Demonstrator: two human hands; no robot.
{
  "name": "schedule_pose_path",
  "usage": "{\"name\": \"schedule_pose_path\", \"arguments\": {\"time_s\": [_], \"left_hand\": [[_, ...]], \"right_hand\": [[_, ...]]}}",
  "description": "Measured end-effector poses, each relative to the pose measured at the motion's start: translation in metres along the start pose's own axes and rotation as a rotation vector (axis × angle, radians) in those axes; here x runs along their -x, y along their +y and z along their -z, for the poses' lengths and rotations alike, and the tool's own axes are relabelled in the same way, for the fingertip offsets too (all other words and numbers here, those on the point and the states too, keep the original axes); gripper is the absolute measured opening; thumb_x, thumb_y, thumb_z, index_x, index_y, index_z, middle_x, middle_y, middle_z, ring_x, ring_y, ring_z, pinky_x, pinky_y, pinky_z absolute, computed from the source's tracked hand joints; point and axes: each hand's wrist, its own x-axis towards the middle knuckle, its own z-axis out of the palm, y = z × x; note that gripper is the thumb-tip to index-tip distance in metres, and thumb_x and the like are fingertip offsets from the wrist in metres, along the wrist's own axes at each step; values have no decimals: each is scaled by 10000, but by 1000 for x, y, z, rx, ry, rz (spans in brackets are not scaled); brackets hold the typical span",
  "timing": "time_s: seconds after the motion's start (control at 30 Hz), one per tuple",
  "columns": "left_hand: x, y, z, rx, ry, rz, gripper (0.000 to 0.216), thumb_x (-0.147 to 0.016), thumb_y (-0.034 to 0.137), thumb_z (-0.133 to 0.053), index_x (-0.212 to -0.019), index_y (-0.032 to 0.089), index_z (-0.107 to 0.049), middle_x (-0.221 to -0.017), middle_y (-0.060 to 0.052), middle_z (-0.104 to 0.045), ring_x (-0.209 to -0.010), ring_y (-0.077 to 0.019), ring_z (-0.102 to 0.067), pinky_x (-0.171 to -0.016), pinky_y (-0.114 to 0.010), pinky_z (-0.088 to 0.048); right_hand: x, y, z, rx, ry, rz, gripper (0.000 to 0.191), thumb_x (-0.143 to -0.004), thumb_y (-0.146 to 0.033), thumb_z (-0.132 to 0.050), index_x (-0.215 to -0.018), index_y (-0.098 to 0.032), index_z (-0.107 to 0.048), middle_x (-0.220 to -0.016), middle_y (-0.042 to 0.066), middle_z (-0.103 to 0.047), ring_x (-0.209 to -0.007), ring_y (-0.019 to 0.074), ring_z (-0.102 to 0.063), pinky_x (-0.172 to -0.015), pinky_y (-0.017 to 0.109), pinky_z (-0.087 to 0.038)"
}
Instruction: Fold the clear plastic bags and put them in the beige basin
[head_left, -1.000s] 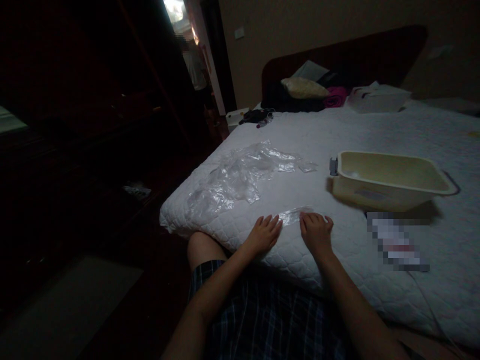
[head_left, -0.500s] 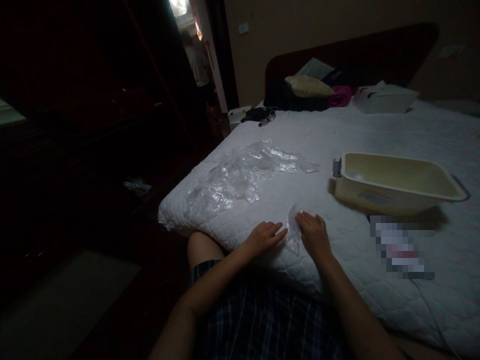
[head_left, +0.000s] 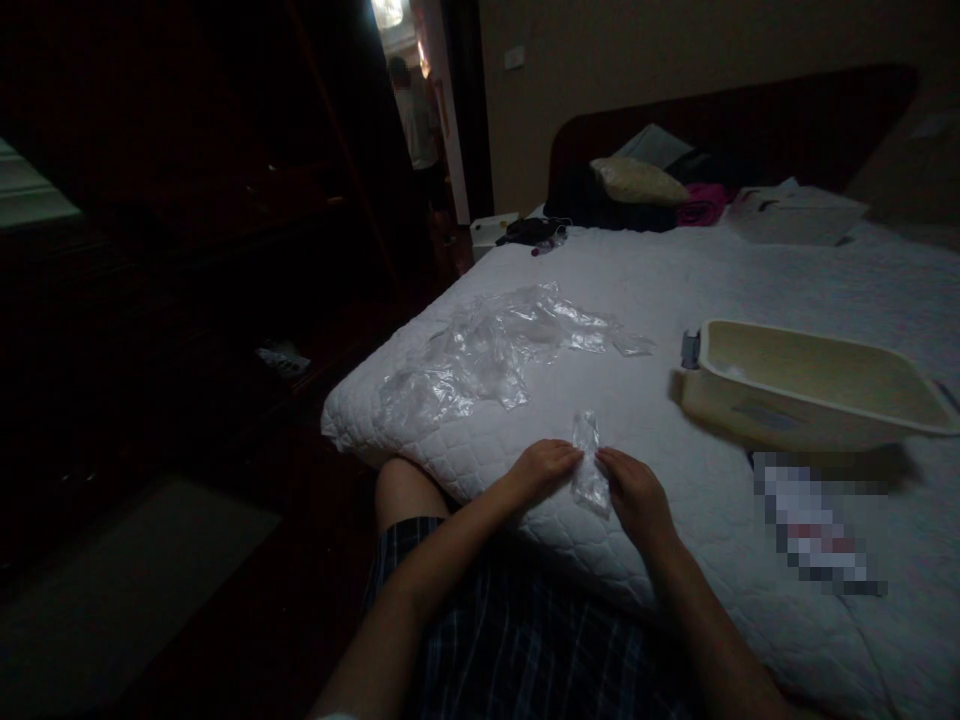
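A clear plastic bag (head_left: 590,482), narrowed to a strip, lies on the white quilted bed cover (head_left: 480,465) near the bed's front edge. My left hand (head_left: 546,464) pinches its left side with the fingers closed together. On the opposite side, my right hand (head_left: 639,492) has its fingertips closed on the bag's edge. Farther back and to the left is a loose spread of crumpled clear plastic bags (head_left: 480,350), apart from both hands.
To the right stands a cream plastic tub (head_left: 795,415) with a grey clip. A blurred-out object (head_left: 814,525) with a cord lies before it. Clothes (head_left: 630,205) and a white box (head_left: 795,215) are near the headboard. Beyond the doorway a person (head_left: 416,125) stands.
My left hand has closed onto the bag's left side, where its fingers were spread before. The bag now looks straighter and narrower between my hands. The camera view has shifted slightly.
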Motion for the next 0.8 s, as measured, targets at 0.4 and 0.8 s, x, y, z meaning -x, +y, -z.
{"name": "schedule_pose_path", "arguments": {"time_s": [0.4, 0.8], "left_hand": [[-5, 2, 2, 314, 68, 249, 221, -893, 299, -527, -1032, 189, -659, -1031, -47, -689, -991, -157, -612, -886, -294, -476], [-18, 17, -6, 402, 155, 610, 204, -820, 350, -590, -858, 190, -710, -844, -23, -685, -846, -158, -600, -776, -264, -469]], "right_hand": [[-2, 1, -1, -43, -61, -61, 305, -791, -203, -489, -1059, -160, -626, -1056, 130, -676, -982, 253, -612, -853, 410, -462], [-16, -10, 6, -264, -79, -522, 311, -829, -515, -492, -760, -216, -540, -714, 38, -655, -664, 199, -609, -625, 317, -448]]}}
